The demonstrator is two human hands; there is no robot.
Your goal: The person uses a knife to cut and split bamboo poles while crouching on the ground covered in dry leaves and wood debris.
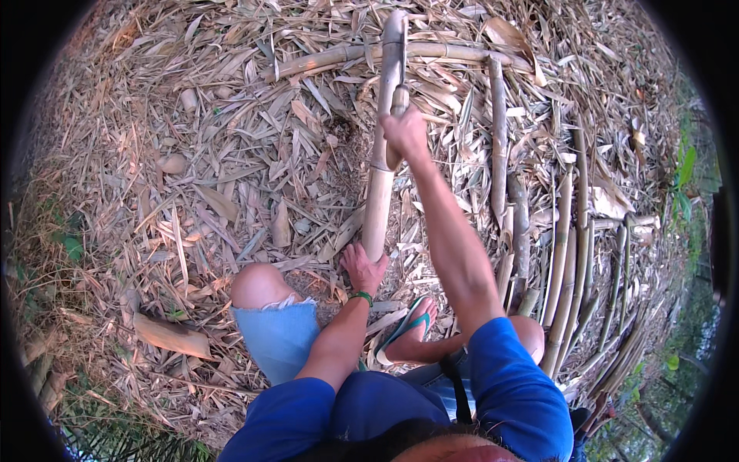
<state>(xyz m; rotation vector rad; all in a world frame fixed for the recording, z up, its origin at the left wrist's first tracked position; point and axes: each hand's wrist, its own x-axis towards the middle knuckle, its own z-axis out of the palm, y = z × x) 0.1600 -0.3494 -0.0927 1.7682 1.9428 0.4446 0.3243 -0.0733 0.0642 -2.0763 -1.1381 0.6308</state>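
Observation:
A pale bamboo pole (pixel 379 192) lies on the leaf-covered ground, running away from me. My left hand (pixel 363 266) grips its near end, a green band on the wrist. My right hand (pixel 405 131) is raised over the pole and closed on the wooden handle of a long curved chopping blade (pixel 392 54), whose metal points away from me. My knees and a foot in a green sandal (pixel 406 326) are below the pole's near end.
A long bamboo pole (pixel 369 55) lies crosswise at the top. Several cut bamboo lengths (pixel 566 254) are laid side by side on the right. Dry bamboo leaves and sheaths cover the ground (pixel 192 169). Green plants (pixel 683 173) grow at the right edge.

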